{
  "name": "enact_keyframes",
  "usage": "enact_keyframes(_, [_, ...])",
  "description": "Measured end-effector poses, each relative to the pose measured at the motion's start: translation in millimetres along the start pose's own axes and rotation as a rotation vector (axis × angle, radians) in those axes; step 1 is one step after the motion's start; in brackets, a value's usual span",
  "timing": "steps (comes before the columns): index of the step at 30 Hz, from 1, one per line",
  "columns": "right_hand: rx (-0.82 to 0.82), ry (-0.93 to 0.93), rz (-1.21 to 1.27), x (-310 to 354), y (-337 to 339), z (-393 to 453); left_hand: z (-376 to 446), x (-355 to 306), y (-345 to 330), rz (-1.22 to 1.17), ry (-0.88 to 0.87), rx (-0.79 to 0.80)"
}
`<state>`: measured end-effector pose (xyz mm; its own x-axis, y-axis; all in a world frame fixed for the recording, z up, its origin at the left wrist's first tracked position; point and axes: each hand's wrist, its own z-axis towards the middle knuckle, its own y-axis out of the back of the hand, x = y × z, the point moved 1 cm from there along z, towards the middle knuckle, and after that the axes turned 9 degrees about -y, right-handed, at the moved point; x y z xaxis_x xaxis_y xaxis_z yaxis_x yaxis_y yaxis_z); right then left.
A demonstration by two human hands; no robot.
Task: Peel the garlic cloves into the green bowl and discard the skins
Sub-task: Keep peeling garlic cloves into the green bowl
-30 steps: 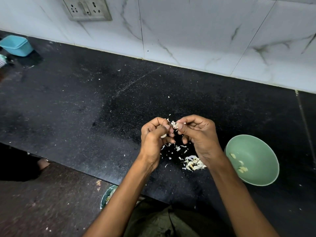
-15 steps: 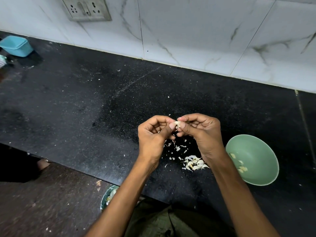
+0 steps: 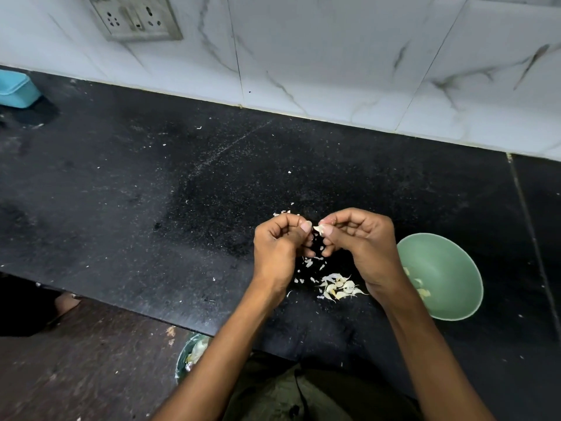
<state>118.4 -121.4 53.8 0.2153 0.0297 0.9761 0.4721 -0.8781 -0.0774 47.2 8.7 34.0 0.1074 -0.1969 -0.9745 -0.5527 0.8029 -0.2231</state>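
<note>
My right hand (image 3: 361, 244) pinches a small pale garlic clove (image 3: 318, 228) between thumb and fingertips, held above the black counter (image 3: 151, 192). Just left of it is my left hand (image 3: 279, 247), fingers curled, its thumb tip close to the clove; whether it touches the clove is unclear. A pile of white garlic skins (image 3: 337, 287) lies on the counter below the hands. The green bowl (image 3: 449, 268) stands to the right of my right wrist, with a few peeled cloves (image 3: 420, 288) at its left side.
A light blue container (image 3: 15, 89) sits at the far left of the counter. A wall socket (image 3: 136, 16) hangs on the tiled wall. Below the counter's front edge a bin (image 3: 191, 354) with scraps stands on the floor.
Both hands have worked at the clove and drawn slightly apart; the clove now sits at my right fingertips. The head camera has shifted a little.
</note>
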Motion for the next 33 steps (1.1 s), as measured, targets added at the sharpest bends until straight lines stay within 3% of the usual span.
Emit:
enact_keyframes(5, [-0.271,-0.108,-0.083,-14,41,-11,-2,22,-11,0.112,0.107,0.043])
enact_keyframes(8, [-0.505,-0.191,-0.243,-28,80,-18,-5,38,-16,0.168,0.166,0.100])
enact_keyframes(11, [-0.614,-0.248,-0.392,-38,112,-28,-7,54,-22,0.237,0.213,0.144])
enact_keyframes(28, [-0.650,-0.278,-0.482,-38,128,-36,-9,73,-32,0.241,0.296,0.235])
enact_keyframes(33, [-0.592,-0.207,-0.325,-30,113,-33,-10,72,-26,0.220,0.304,0.224])
